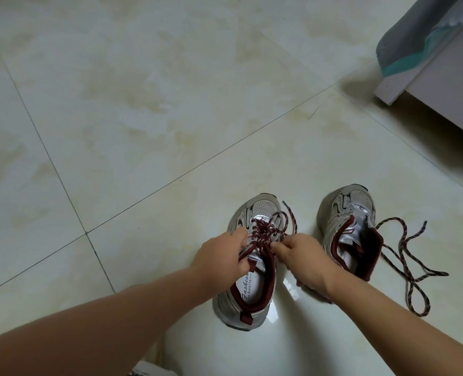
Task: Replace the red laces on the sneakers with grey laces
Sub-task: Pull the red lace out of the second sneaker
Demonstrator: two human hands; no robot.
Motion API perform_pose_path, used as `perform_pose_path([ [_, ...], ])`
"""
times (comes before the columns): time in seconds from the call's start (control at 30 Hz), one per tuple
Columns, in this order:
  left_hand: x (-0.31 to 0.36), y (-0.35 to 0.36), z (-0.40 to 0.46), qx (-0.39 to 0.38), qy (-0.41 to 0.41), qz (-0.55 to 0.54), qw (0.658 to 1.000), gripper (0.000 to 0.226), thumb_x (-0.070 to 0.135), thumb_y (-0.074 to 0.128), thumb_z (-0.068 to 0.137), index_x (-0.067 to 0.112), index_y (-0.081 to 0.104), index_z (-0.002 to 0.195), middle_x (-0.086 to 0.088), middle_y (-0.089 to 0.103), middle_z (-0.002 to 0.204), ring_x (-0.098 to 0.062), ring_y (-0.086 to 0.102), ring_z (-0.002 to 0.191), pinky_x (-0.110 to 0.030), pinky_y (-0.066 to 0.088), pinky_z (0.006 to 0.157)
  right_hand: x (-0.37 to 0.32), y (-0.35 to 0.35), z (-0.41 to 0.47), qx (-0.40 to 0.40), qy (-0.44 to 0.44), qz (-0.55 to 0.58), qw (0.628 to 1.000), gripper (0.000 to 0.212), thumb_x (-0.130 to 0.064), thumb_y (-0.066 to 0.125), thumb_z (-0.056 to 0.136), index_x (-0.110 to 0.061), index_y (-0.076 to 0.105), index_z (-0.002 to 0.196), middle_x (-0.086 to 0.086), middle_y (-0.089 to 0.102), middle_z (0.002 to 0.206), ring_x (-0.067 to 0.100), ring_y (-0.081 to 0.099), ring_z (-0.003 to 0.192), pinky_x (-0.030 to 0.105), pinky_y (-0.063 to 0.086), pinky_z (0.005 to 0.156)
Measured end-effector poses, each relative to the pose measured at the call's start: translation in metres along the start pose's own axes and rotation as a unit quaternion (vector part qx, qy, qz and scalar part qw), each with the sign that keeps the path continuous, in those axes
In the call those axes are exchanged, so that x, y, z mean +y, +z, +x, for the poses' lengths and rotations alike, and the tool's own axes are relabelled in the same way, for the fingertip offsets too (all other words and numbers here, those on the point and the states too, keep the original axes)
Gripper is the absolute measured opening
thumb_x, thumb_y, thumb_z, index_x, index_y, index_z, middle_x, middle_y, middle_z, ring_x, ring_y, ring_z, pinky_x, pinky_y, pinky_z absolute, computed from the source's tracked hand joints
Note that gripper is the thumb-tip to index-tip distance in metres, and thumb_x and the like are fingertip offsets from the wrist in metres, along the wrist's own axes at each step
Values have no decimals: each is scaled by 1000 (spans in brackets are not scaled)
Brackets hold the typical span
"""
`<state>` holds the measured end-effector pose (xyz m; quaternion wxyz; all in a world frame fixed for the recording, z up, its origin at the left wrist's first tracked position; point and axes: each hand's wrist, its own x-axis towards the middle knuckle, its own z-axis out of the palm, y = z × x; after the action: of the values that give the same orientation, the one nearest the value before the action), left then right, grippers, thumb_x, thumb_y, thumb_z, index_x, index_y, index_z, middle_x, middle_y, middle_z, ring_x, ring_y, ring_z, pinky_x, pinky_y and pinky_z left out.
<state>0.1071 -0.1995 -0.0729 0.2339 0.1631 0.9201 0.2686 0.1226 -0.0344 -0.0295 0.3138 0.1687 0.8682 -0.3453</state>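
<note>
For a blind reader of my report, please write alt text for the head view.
Two hands work on the left sneaker on a tiled floor: the left hand grips its side, the right hand pinches its red lace. The right sneaker stands beside it, unlaced, its removed lace loose on the floor.

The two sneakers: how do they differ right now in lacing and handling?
The left sneaker has its red lace threaded through the eyelets; the right sneaker has none, and a loose red lace lies on the floor beside it. The left hand grips the left sneaker and the right hand pinches its lace; the right sneaker is untouched. Both are silver with dark red lining, toes pointing away.
</note>
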Motion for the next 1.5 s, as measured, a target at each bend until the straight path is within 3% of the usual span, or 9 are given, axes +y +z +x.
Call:
perform_pose_path([
  [0.17,-2,1,0,-1,2,5,1000,23,25,57,79,23,36,86,7,40,66,-14,38,59,-25,25,51,7,-17,11,249,-16,-110,962,38,-22,36,95,-7,39,60,15,53,68,34,52,72,34,31,61],
  [0.37,-2,2,1,5,1,-9,1000,24,27,59,77,24,37,86,8,41,65,-17,43,64,-25,26,53,0,2,3,-86,57,135,985,36,-29,43,97,-8,50,68,7,47,49,20,45,36,27,43,41],
  [0.53,-7,1,-1,1,6,-11,1000,23,25,59,77,24,37,85,9,39,63,-8,37,57,-22,23,50,10,-20,14,168,-1,-251,953,16,-11,42,94,-3,55,94,18,64,95,34,61,85,30,36,63],
  [0.7,-6,0,-1,-2,8,-27,1000,24,28,62,77,25,39,87,10,40,63,-11,40,60,-22,25,51,4,-20,12,238,-94,-291,922,32,-24,54,90,-9,40,115,13,48,108,33,51,98,36,41,71],
  [0.83,-5,-1,0,1,8,-21,1000,22,25,60,77,23,41,88,10,41,68,-18,46,69,-26,27,57,-17,11,11,155,-257,-350,887,26,-19,44,90,-16,53,114,7,47,111,25,46,103,30,36,77],
  [1.13,-2,-2,-3,4,21,-6,1000,18,22,57,75,21,41,83,-2,58,84,-24,51,75,-27,29,61,-44,19,16,67,-312,-525,789,21,-3,42,87,-7,58,100,14,54,108,30,48,102,36,27,72],
  [1.23,-5,-1,-6,15,26,2,1000,19,22,56,76,22,38,83,0,54,83,-24,52,78,-25,28,60,-41,25,17,64,-279,-493,822,22,-7,42,88,-10,56,105,12,54,110,30,50,103,35,31,71],
  [1.37,-9,4,-8,20,20,3,1000,18,24,57,79,17,48,93,9,42,75,-19,47,73,-24,30,62,-27,26,21,98,-115,-229,962,4,-17,47,84,-14,49,86,11,55,102,32,56,90,30,33,64],
  [1.5,-7,2,-4,24,18,3,1000,18,24,58,79,18,51,94,10,42,76,-19,49,76,-22,29,62,-23,27,20,127,-94,-182,971,6,-18,47,84,-13,50,86,11,54,100,30,55,87,29,33,64],
])
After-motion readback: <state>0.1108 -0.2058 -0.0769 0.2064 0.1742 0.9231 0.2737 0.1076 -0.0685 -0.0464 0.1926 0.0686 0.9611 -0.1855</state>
